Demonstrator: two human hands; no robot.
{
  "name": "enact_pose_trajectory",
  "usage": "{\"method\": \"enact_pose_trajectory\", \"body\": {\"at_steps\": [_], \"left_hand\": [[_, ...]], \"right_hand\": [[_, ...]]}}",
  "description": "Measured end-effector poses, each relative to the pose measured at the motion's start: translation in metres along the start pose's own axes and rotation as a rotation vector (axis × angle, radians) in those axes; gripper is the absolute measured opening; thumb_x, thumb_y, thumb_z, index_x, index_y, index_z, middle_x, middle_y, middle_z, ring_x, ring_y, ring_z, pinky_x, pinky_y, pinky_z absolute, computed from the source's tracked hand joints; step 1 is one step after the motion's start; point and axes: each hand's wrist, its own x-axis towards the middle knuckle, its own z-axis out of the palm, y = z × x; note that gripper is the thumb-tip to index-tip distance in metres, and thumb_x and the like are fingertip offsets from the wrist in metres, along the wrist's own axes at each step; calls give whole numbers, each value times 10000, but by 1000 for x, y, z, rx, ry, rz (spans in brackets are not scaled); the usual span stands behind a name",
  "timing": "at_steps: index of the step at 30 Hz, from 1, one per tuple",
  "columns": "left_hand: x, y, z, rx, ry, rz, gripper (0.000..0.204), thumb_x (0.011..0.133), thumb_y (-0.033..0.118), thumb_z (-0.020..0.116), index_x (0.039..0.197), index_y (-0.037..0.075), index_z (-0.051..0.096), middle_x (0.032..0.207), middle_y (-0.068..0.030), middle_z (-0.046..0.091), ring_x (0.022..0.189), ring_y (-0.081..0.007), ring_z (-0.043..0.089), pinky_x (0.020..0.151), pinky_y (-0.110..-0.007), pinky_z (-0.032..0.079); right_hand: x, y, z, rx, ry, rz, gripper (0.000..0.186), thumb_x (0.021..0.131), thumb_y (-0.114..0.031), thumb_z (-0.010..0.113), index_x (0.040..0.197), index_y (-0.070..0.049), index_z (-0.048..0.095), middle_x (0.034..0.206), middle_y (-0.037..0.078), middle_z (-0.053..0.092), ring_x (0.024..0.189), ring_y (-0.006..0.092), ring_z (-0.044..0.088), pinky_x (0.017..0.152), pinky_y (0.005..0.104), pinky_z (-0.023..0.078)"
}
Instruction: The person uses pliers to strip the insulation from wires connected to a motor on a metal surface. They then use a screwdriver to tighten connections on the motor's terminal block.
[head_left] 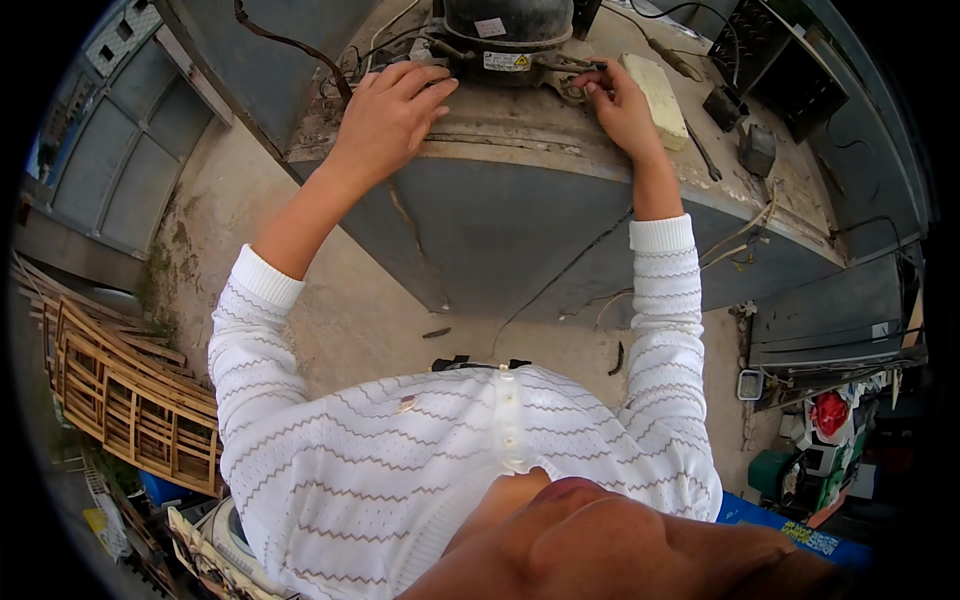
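A black compressor with white labels stands on the dusty top of a grey metal cabinet, at the upper edge of the view. My left hand rests by its left side, fingers stretched out and somewhat apart. On the other side, my right hand has its thumb and fingers pinched together by the compressor's lower right edge. What they pinch is small and dark, and I cannot make out its kind. Touching or close to the right wrist lies a pale yellow block.
Right of the block lie a wrench, a screwdriver and two small black parts, one a dark cube. A black slotted box stands farther right. Loose wires hang over the cabinet's edge. Wooden slatted frames lie at left.
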Motion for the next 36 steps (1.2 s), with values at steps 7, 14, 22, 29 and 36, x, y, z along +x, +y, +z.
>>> {"method": "enact_pose_trajectory", "body": {"at_steps": [7,14,22,29,36], "left_hand": [[53,103,30,-530,-177,-448,396,945,263,602,1286,61,601,904,-114,699,807,-335,660,730,-448,518],[86,104,76,-573,-268,-615,478,900,224,555,1327,9,564,889,-210,702,888,-388,672,832,-468,523],[96,84,76,-732,-377,-632,532,829,210,542,1326,29,593,1085,-232,692,1037,-383,652,936,-439,509],[90,81,76,-841,-344,-610,559,826,196,538,1370,69,566,965,-183,665,896,-308,613,829,-399,491],[85,83,87,-851,-246,-636,601,821,175,569,1413,84,527,775,-87,663,673,-179,587,676,-356,483]], "right_hand": [[2,1,-2,66,2,-36,299,938,17,534,1232,-23,565,988,58,725,933,128,640,808,264,476],[2,2,0,65,29,-36,303,924,2,547,1227,-18,565,983,58,734,922,131,645,788,253,465],[0,-8,1,-79,137,-36,255,891,-92,651,1131,-10,626,894,82,721,826,162,650,709,303,491],[-6,-24,-1,-269,91,24,243,827,-233,787,875,-4,721,787,104,660,689,189,611,643,317,497],[-6,-23,-2,-254,50,-7,221,845,-195,767,903,12,712,802,118,654,713,212,637,662,336,515]]}}
